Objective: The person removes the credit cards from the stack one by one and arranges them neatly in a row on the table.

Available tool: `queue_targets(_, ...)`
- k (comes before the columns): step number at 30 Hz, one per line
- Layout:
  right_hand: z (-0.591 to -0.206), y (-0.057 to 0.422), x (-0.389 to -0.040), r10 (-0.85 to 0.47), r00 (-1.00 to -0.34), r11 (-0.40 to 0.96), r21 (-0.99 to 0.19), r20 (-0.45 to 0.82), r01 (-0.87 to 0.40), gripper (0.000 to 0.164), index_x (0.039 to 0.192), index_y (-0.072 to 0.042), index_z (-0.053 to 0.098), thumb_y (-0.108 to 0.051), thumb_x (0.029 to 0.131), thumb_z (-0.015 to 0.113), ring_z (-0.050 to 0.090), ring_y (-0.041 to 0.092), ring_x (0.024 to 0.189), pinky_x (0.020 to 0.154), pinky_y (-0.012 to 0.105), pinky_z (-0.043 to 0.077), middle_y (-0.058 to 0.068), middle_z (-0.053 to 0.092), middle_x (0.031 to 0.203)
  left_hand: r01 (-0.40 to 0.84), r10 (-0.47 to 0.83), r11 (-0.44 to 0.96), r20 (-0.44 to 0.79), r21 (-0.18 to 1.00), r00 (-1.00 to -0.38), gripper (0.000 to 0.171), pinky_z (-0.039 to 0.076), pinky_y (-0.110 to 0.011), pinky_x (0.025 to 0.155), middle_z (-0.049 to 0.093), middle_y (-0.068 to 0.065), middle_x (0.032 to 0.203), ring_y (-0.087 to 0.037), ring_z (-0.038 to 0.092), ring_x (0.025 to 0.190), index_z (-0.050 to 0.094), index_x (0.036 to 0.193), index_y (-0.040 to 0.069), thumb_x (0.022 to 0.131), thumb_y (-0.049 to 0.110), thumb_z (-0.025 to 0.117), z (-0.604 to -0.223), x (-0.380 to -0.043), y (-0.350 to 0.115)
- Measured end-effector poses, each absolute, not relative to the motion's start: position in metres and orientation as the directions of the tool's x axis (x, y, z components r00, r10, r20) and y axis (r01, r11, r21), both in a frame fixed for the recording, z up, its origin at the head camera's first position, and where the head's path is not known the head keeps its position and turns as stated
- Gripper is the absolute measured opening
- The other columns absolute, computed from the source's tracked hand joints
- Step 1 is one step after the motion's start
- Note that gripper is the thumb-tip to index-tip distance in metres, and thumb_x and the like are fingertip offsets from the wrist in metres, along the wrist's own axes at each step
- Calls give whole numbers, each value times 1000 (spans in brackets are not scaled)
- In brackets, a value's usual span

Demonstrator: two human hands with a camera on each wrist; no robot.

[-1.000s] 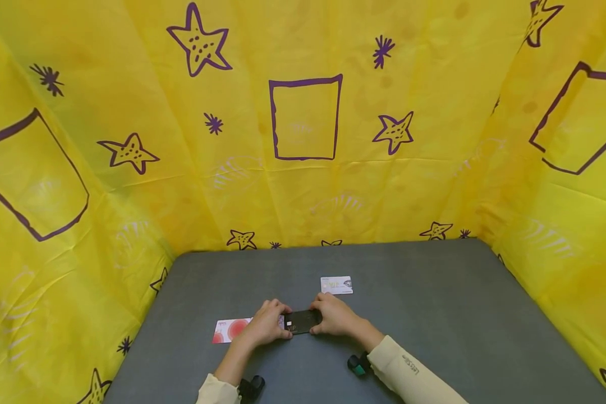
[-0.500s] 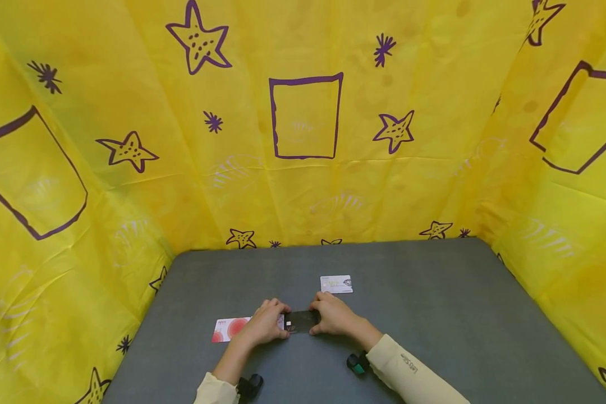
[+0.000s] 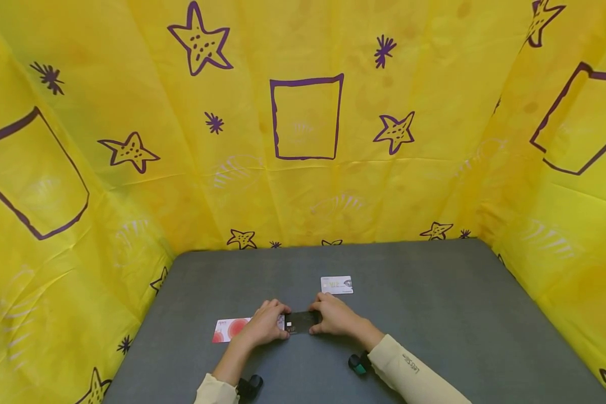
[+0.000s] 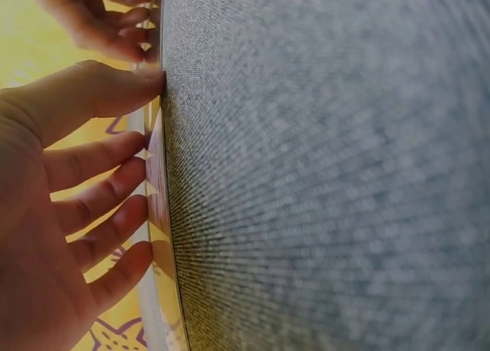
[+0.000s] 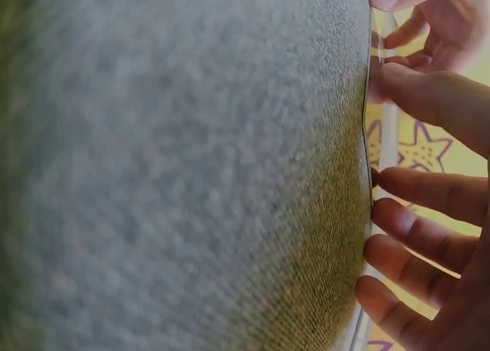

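A black card marked VIP lies on the grey table top between the two hands. At its left end is my left hand, thumb on the near edge and fingertips on the far edge. My right hand pinches the right end in the same way. A sliver of a pale patterned card shows beside the black card's left end, mostly hidden under the left hand. Further left lies a white card with red circles, partly covered by that hand. In both wrist views the fingertips touch down at table level.
A white VIP card lies just beyond the right hand's fingers. The grey table is enclosed on its far and side edges by yellow cloth printed with purple stars. Black wrist devices hang under both sleeves.
The black card has settled slightly and looks flatter on the table than a second ago. Both hands have stayed almost in place at its ends.
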State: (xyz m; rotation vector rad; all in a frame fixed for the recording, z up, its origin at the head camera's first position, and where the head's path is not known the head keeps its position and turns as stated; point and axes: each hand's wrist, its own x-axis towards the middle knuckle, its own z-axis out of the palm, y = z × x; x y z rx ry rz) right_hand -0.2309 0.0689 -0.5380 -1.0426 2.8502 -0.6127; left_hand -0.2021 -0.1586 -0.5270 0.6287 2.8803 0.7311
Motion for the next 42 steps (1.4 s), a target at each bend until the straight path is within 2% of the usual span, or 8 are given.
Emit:
queue_targets(8, -533, 76, -235, -611, -785, 664, -476, 100, -577, 35, 108, -11, 72, -35, 83, 75, 47, 7, 81, 72, 24, 41, -3, 56, 93, 299, 361, 790, -13, 536, -932, 47, 44, -43, 87, 58, -7, 108, -23, 50, 101, 64, 118, 4, 78, 25, 77, -522, -206, -160)
queue_targets(20, -528, 103, -248, -545, -820, 677, -484, 175, -554, 29, 106, -8, 71, -27, 85, 73, 56, 14, 86, 78, 33, 48, -1, 60, 95, 278, 278, 756, 94, 593, -956, 45, 46, -47, 93, 59, -10, 112, -25, 53, 106, 63, 121, 4, 82, 25, 74, -525, -221, -151)
queue_targets(29, -523, 118, -262, -478, -852, 693, -506, 212, -514, 27, 107, -6, 72, -23, 86, 73, 53, 19, 91, 81, 38, 47, 4, 59, 97, 252, 279, 741, 55, 623, -959, 45, 46, -49, 95, 57, -11, 118, -27, 51, 110, 62, 124, 5, 84, 24, 73, -521, -241, -130)
queue_targets(35, -523, 126, -271, -423, -880, 711, -524, 215, -469, 33, 110, -4, 70, -24, 84, 76, 53, 23, 95, 83, 42, 46, 7, 59, 102, 282, 315, 740, 56, 611, -947, 48, 45, -50, 96, 56, -13, 121, -30, 50, 113, 60, 127, 5, 85, 25, 74, -522, -255, -115)
queue_targets(42, -529, 134, -279, -407, -902, 749, -513, 144, -420, 53, 118, -4, 66, -34, 77, 82, 51, 22, 94, 82, 41, 45, 9, 57, 106, 291, 348, 742, 24, 603, -937, 57, 43, -49, 98, 54, -15, 122, -30, 49, 113, 57, 130, 2, 83, 28, 76, -527, -264, -100)
